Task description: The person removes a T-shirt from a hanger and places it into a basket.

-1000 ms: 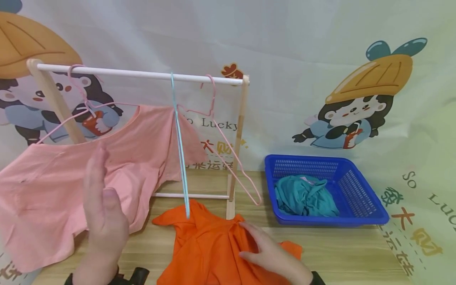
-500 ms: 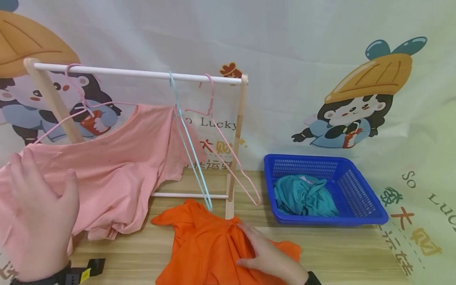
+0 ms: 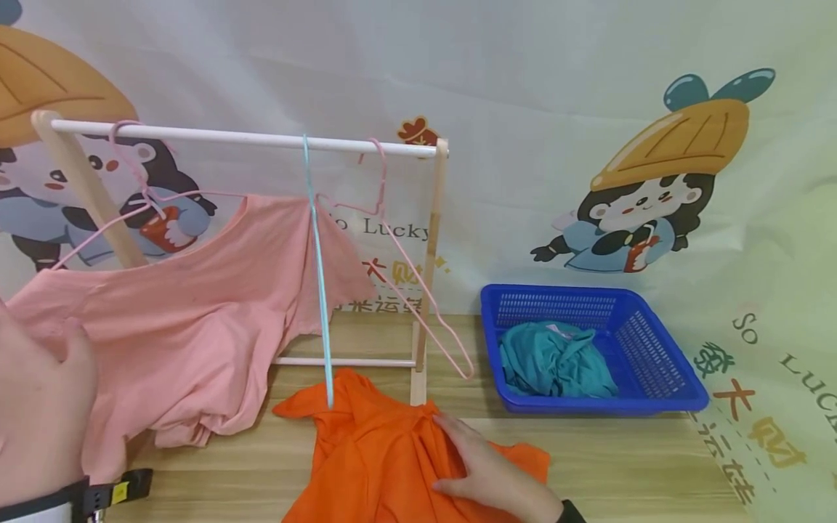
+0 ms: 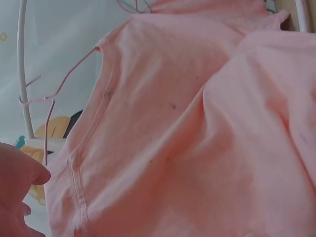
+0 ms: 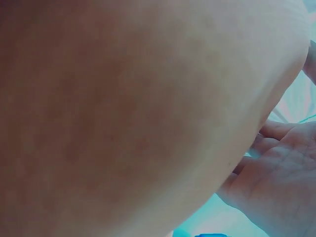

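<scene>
A pink T-shirt (image 3: 163, 312) hangs from a pink hanger (image 3: 98, 236) on the rack. My left hand (image 3: 39, 407) is in front of its left part in the head view, thumb spread, other fingers cut off by the frame edge. In the left wrist view, that hand (image 4: 17, 190) is beside the shirt's neckline. An orange garment (image 3: 366, 457) lies on the table at front centre. My right hand (image 3: 487, 472) rests on its right side, thumb apart from the fingers. Blurred skin fills most of the right wrist view.
A light-blue hanger (image 3: 318, 269) hangs edge-on from the white rail (image 3: 248, 136), its lower end overlapping the orange garment. To its right hangs a bare pink hanger (image 3: 425, 290). A blue basket (image 3: 644, 403) with a crumpled teal garment (image 3: 556, 359) stands at right.
My left hand has moved left and lower, from before the shirt's middle to the frame's edge. The light-blue hanger turned and swung back edge-on. My right hand stays on the orange garment.
</scene>
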A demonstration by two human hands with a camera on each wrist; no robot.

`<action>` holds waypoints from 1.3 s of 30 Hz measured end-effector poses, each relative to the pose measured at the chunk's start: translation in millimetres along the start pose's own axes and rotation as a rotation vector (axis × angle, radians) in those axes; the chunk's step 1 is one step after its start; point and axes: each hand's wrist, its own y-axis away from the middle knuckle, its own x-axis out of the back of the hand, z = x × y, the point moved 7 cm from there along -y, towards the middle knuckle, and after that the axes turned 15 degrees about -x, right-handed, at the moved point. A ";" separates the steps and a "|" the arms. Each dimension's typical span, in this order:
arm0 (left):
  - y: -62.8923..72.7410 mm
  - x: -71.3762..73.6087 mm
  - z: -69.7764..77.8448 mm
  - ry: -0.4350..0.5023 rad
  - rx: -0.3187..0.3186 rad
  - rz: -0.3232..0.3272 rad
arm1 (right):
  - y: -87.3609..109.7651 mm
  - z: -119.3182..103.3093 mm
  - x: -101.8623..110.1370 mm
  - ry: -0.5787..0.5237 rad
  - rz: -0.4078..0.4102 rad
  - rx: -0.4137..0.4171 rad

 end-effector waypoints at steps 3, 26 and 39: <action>-0.8 0.6 -9.1 0.019 0.045 0.014 | -0.2 0.3 0.2 0.009 0.003 -0.007; 3.2 0.3 -17.2 0.121 0.142 -0.022 | -14.4 5.6 -16.1 0.344 0.121 -0.021; -1.1 -19.5 -69.0 0.284 0.139 0.001 | 1.1 9.0 15.1 0.048 0.217 0.028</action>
